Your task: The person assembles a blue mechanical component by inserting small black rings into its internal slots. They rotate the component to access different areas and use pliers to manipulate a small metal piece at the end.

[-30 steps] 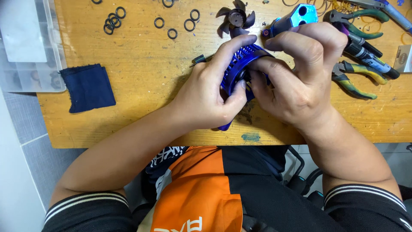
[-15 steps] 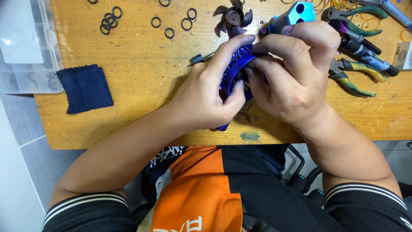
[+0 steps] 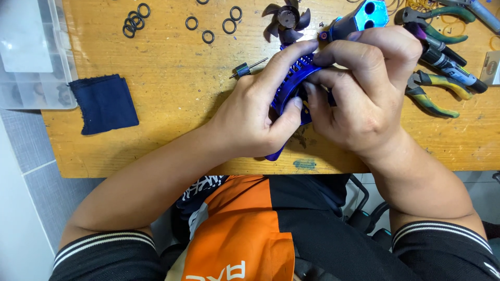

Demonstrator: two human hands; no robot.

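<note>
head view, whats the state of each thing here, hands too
blue slotted part: held off the table, gripped by both hands
left hand: closed around the part
right hand: closed on the part
dark fan rotor: loose on the table
black rings: scattered, unstacked
navy cloth: folded flat
green-handled pliers: lying on the table, untouched
clear organiser box: lid shut

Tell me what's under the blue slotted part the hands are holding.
Only the wooden table shows beneath the blue slotted part. The left hand and right hand cover most of it, hiding anything directly underneath.
</note>
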